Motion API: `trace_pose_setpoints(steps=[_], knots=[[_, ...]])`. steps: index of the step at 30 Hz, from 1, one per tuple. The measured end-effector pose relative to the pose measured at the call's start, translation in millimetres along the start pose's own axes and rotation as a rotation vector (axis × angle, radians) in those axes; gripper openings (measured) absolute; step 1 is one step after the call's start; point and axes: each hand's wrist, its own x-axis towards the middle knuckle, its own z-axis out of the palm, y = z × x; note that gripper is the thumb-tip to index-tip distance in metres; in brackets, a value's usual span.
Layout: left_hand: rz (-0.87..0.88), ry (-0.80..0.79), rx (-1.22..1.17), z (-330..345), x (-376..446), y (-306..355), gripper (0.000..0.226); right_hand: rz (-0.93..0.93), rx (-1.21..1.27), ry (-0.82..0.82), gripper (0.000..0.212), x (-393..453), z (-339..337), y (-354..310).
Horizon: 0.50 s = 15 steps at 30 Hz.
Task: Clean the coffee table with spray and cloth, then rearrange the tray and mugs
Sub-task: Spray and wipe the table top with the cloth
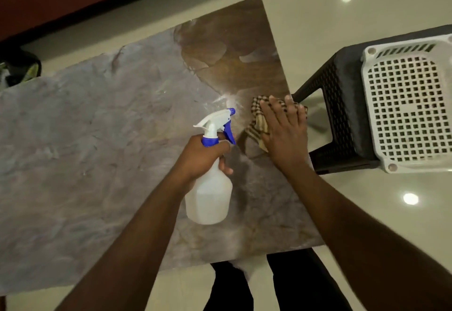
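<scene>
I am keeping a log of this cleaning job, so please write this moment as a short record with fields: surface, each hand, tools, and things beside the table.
surface: stone-patterned coffee table, wet glare near its right end
left hand: grips the spray bottle by its neck, nozzle aimed toward the cloth
right hand: flat, presses the checked cloth on the table near the right edge
beside table: dark stool carrying a white perforated tray
mugs: none visible
stage: spraying and wiping; tray not yet on the table
</scene>
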Motion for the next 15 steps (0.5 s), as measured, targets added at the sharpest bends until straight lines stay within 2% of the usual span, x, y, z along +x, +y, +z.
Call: trace_pose_setpoints(steps=[1,2,4,6,8,10,12,13,15], knots=[[0.003,-0.009,-0.006,3,-4,-5,0.015,0.053,0.009,0.036,0.057,2,3,-15],[0.003,-0.014,-0.013,6,-7,-9,0.013,0.026,0.016,0.051,0.057,-2,7,-27],[-0.007,-0.029,-0.029,8,-13,-24,0.014,-0.205,-0.006,-0.012,0.062,-37,14,-32],[-0.008,-0.062,-0.06,7,-23,-36,0.012,-0.411,-0.055,-0.105,0.068,-78,9,-9],[-0.001,-0.093,-0.06,7,-34,-49,0.018,-0.319,-0.061,-0.089,0.068,-89,2,18],[0.005,-0.109,-0.056,7,-41,-60,0.023,-0.046,-0.048,-0.007,0.061,-79,-2,18],[0.01,-0.115,-0.031,7,-42,-73,0.021,0.183,-0.041,0.048,0.057,-72,5,-16],[0.011,-0.109,-0.017,7,-43,-79,0.017,0.175,-0.031,0.052,0.058,-77,8,-35],[0.014,-0.096,0.01,5,-48,-89,0.014,-0.052,-0.004,-0.017,0.063,-115,16,-52]])
